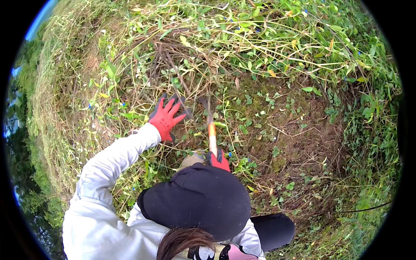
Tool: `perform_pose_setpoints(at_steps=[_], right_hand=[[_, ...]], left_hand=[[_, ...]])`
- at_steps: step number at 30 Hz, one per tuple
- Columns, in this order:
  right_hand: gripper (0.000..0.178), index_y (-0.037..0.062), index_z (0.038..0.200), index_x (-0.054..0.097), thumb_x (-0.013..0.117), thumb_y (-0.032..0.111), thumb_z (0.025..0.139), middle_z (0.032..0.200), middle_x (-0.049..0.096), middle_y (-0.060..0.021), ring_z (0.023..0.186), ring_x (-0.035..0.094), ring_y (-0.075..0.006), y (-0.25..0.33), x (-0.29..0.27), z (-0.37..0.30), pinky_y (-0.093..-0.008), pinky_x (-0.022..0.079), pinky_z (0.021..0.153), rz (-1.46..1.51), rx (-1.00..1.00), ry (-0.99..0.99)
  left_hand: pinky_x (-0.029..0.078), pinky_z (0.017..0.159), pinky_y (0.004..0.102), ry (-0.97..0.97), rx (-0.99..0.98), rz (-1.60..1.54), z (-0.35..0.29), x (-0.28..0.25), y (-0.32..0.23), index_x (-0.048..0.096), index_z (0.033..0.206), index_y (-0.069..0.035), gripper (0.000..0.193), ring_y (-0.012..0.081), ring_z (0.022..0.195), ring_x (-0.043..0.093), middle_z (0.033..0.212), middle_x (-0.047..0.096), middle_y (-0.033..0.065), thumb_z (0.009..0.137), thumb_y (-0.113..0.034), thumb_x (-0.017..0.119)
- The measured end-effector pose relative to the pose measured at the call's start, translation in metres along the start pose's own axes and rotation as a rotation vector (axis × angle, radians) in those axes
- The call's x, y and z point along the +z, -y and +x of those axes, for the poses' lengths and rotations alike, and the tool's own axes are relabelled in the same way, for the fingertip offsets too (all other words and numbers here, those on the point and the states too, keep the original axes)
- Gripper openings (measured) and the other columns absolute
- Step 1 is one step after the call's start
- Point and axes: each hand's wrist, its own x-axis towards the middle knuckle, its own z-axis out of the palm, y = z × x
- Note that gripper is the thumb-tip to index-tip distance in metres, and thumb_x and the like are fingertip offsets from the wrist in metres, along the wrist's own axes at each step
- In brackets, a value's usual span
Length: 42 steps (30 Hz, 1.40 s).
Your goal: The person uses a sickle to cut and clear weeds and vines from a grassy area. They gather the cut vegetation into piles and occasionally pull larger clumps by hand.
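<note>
My left hand [166, 118], in a red glove with dark fingertips, lies over the weeds with its fingers spread. A thin dark stalk [185, 106] crosses close beside those fingertips; I cannot tell whether they touch it. My right hand [220, 161], gloved in red and dark grey, is wrapped round the handle of a short weeding tool [212, 138]. Its handle is orange and pale, and its dark metal head points away from me into the vines. Leaves partly hide the head, so its exact shape is unclear. My dark-clad knee covers part of the right wrist.
A heap of dry brown stems [169, 60] lies beyond my left hand. Long green vines [277, 43] sprawl across the far side. Brown soil with straw [303, 134] stretches to the right, bordered by dense leaves [372, 108]. Trees [26, 173] stand at the left rim.
</note>
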Motion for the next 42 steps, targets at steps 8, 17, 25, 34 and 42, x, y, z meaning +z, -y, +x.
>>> perform_pose_setpoints(at_steps=[8, 17, 25, 34, 42], right_hand=[[0.041, 0.0040, 0.121, 0.051, 0.060, 0.033, 0.094, 0.098, 0.062, -0.0124, 0.090, 0.060, -0.0226, -0.012, -0.003, -0.012, -0.0356, 0.046, 0.082, -0.214, 0.017, 0.027], [0.042, 0.0039, 0.130, 0.048, 0.057, 0.027, 0.097, 0.101, 0.064, -0.0135, 0.096, 0.061, -0.0229, -0.053, -0.015, 0.002, -0.0319, 0.046, 0.085, -0.154, -0.393, 0.341], [0.036, 0.0078, 0.128, 0.045, 0.056, 0.023, 0.098, 0.080, 0.059, -0.0066, 0.066, 0.055, -0.0159, 0.026, -0.098, -0.095, -0.0277, 0.042, 0.058, 0.050, 0.126, 0.048], [0.030, 0.0099, 0.126, 0.046, 0.054, 0.021, 0.099, 0.064, 0.056, -0.0025, 0.042, 0.049, -0.0112, 0.082, -0.195, -0.148, -0.0247, 0.040, 0.039, 0.113, 0.136, -0.193], [0.055, 0.0126, 0.147, 0.034, 0.055, 0.015, 0.097, 0.082, 0.053, 0.0028, 0.058, 0.049, -0.0055, 0.076, -0.240, -0.183, -0.0217, 0.039, 0.044, 0.031, 0.117, -0.329]], left_hand=[[0.049, 0.082, 0.0425, -0.074, -0.178, -0.074, 0.008, 0.057, 0.057, 0.033, 0.147, -0.014, 0.079, 0.0345, 0.105, 0.058, 0.132, 0.048, 0.0212, 0.076, -0.021, 0.066], [0.052, 0.063, 0.0451, -0.160, 0.083, -0.029, 0.031, 0.015, 0.081, 0.045, 0.138, -0.009, 0.070, 0.0343, 0.076, 0.065, 0.097, 0.062, 0.0147, 0.072, -0.020, 0.067], [0.056, 0.076, 0.0402, -0.423, -0.094, -0.046, 0.008, 0.008, 0.159, 0.053, 0.131, -0.020, 0.059, 0.0294, 0.091, 0.066, 0.107, 0.063, 0.0110, 0.075, -0.019, 0.072], [0.044, 0.102, 0.0424, -0.431, -0.839, 0.093, -0.192, 0.080, 0.469, 0.043, 0.142, -0.026, 0.071, 0.0359, 0.127, 0.048, 0.144, 0.044, 0.0166, 0.077, -0.006, 0.065], [0.035, 0.107, 0.0497, -0.021, -0.554, 0.218, -0.099, 0.020, 0.301, 0.052, 0.127, -0.014, 0.087, 0.0354, 0.125, 0.046, 0.132, 0.049, 0.0146, 0.050, -0.030, 0.090]])
